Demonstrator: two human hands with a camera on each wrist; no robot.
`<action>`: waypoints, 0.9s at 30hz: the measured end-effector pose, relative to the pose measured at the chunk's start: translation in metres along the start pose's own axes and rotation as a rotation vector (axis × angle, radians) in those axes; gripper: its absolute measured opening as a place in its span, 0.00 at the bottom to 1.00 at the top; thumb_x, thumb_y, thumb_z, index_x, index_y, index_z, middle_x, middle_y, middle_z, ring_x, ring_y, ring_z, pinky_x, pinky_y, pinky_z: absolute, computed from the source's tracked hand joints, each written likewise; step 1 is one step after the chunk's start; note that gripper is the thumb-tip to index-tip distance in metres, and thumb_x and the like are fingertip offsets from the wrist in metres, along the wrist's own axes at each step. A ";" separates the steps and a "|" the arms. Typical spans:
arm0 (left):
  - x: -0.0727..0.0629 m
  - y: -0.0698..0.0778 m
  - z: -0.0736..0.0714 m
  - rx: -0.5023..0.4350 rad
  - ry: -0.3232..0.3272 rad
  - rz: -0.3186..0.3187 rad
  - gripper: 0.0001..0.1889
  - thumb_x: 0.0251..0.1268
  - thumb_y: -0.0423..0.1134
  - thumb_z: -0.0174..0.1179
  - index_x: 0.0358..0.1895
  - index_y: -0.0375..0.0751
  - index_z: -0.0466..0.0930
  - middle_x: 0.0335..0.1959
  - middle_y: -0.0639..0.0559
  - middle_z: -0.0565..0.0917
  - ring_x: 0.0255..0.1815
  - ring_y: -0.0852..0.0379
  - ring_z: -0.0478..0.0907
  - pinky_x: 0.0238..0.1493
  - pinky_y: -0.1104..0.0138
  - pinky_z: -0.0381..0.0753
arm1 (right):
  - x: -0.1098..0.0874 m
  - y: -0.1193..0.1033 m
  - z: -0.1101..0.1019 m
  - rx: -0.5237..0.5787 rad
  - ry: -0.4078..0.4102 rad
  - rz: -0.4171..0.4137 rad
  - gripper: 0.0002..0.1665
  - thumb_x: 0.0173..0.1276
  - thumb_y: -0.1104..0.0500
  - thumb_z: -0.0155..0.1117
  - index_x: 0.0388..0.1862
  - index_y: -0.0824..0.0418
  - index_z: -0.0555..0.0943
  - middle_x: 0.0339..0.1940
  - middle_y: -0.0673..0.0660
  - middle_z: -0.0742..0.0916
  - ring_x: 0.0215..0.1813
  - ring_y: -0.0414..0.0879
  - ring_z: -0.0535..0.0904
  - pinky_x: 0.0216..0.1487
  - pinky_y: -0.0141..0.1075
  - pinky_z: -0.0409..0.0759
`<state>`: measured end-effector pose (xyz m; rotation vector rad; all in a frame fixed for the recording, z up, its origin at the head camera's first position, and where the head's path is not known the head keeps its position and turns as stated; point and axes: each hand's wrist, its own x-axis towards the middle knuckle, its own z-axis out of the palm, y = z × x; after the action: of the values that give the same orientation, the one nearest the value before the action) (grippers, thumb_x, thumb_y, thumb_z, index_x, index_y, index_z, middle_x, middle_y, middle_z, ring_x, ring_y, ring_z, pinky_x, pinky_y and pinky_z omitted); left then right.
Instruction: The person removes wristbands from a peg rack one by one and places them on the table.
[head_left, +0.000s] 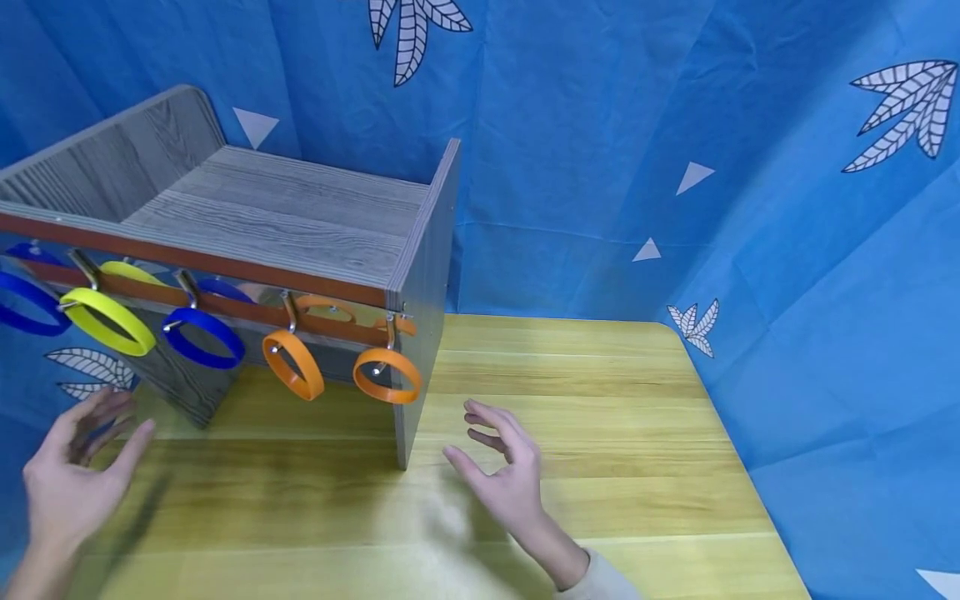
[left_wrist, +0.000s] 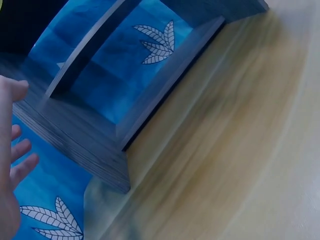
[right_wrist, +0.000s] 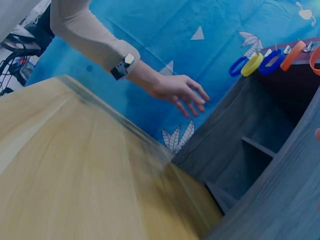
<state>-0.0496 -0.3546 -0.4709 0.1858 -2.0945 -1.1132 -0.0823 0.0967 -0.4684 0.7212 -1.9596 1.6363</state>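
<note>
Five hooks would be too exact to count, but several hooks (head_left: 290,308) along the front of a grey wooden shelf unit (head_left: 277,200) carry coloured rings. From the left hang a blue ring (head_left: 33,326), a yellow ring (head_left: 140,337), another blue ring (head_left: 213,362), an orange ring (head_left: 309,381) and a second orange ring (head_left: 386,394). My left hand (head_left: 75,479) hovers below the yellow ring, fingers loosely bent and holding nothing. To the right of the unit's side panel, my right hand (head_left: 510,475) is held above the table, thumb apart from the fingers, also without anything in it.
The unit stands on a light wooden table (head_left: 600,433). Blue cloth (head_left: 570,167) with leaf prints hangs behind and to the right. The unit's side panel (head_left: 427,275) rises between the rings and my right hand. Dark clutter (right_wrist: 22,60) shows beyond the table.
</note>
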 end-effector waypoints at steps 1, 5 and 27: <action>0.001 0.000 0.002 0.008 0.006 -0.018 0.38 0.56 0.14 0.68 0.71 0.41 0.77 0.55 0.82 0.80 0.52 0.84 0.80 0.52 0.93 0.78 | 0.001 0.000 0.003 0.010 0.003 0.003 0.33 0.55 0.73 0.81 0.62 0.70 0.82 0.54 0.68 0.88 0.58 0.40 0.87 0.51 0.41 0.95; 0.008 0.000 0.008 0.010 0.031 -0.067 0.31 0.62 0.17 0.67 0.69 0.40 0.79 0.51 0.84 0.79 0.49 0.84 0.79 0.51 0.93 0.78 | 0.006 0.001 0.012 0.047 0.010 0.020 0.31 0.56 0.73 0.80 0.60 0.72 0.82 0.52 0.69 0.89 0.56 0.40 0.87 0.49 0.42 0.96; 0.020 -0.008 0.021 0.067 0.106 -0.224 0.20 0.69 0.28 0.67 0.62 0.45 0.84 0.39 0.89 0.79 0.42 0.85 0.77 0.43 0.95 0.73 | 0.017 0.003 0.054 0.155 0.004 0.061 0.28 0.60 0.74 0.78 0.60 0.67 0.83 0.47 0.70 0.87 0.43 0.63 0.89 0.41 0.46 0.96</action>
<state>-0.0798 -0.3542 -0.4738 0.5107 -2.0539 -1.1367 -0.0983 0.0420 -0.4682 0.7211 -1.8841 1.8402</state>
